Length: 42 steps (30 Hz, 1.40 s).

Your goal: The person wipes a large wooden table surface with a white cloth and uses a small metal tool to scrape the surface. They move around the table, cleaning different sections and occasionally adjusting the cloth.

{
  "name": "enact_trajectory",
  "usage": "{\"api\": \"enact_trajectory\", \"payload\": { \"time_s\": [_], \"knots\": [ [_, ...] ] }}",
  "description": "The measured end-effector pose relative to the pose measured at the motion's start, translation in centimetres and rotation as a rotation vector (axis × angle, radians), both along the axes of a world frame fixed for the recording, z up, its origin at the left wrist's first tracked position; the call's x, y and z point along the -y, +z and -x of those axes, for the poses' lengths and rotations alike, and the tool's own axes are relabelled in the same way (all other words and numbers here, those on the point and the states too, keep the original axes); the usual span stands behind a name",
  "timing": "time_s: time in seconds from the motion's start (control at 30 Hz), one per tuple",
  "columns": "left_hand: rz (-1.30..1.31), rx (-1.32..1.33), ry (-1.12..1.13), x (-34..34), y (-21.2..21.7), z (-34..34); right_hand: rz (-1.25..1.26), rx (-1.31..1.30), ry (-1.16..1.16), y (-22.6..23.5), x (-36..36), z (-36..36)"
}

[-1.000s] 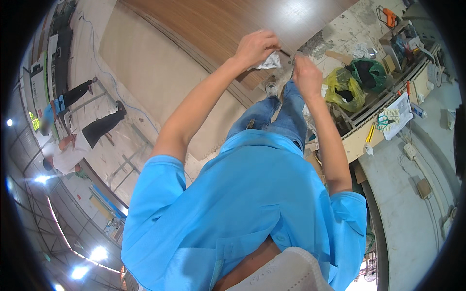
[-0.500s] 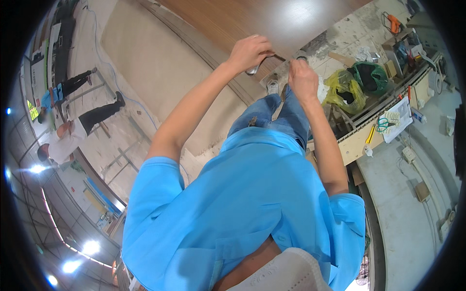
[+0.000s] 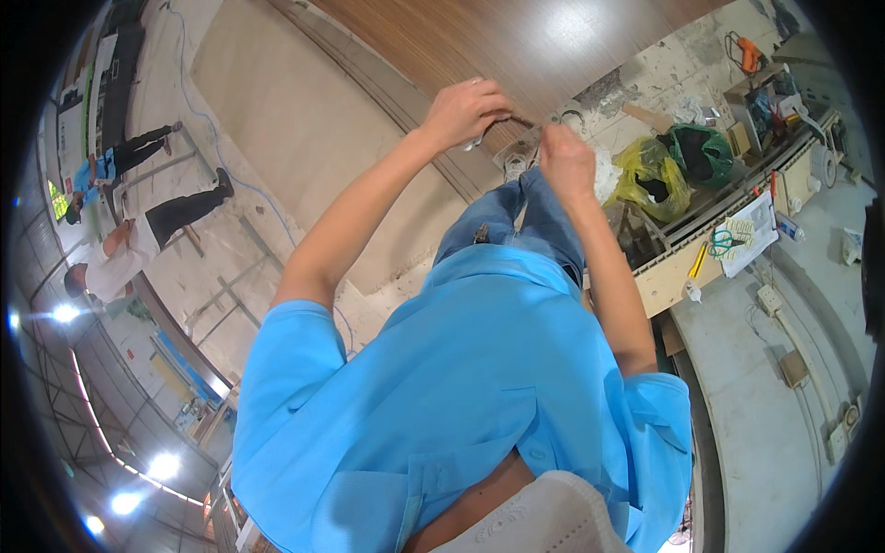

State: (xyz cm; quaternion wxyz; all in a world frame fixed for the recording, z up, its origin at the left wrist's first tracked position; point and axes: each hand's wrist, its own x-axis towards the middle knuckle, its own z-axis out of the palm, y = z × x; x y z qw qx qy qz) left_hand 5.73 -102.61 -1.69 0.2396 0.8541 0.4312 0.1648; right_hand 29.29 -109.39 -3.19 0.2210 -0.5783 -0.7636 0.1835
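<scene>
Left hand and right hand apart near a brown panel

The left hand's bent fingers close on a small pale thing, mostly hidden beneath them. The right hand is bunched just to its right; whether it grips anything, I cannot tell. The panel lies on the far side of both. Farther right sit a yellow bag and a green bag; a beige board lies left.

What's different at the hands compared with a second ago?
The left hand and right hand have shifted slightly left and in toward the body. The white material at the left hand now shows far less. I can't see anything taken up or let go. The yellow plastic bag, green plastic bag and teal-handled scissors stayed put.
</scene>
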Motion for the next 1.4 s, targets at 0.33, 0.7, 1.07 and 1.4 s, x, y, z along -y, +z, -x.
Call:
{"api": "enact_trajectory", "payload": {
  "time_s": [0.33, 0.7, 1.07, 1.4],
  "knots": [
    [0.081, -0.122, -0.052, 4.1, 1.0, 4.2, 0.074, -0.182, 0.026, -0.6, 5.4, 4.2],
    [0.012, -0.021, -0.205, -1.2, -0.5, 2.3, -0.042, -0.070, -0.226, -0.7, 5.2, 5.5],
    [0.013, 0.019, -0.263, -1.7, -0.9, 1.8, -0.049, 0.013, -0.377, -0.8, 5.6, 6.4],
    [0.021, 0.038, -0.307, -1.3, -0.6, 3.0, -0.029, -0.015, -0.428, -1.4, 6.5, 7.8]
  ]
}}
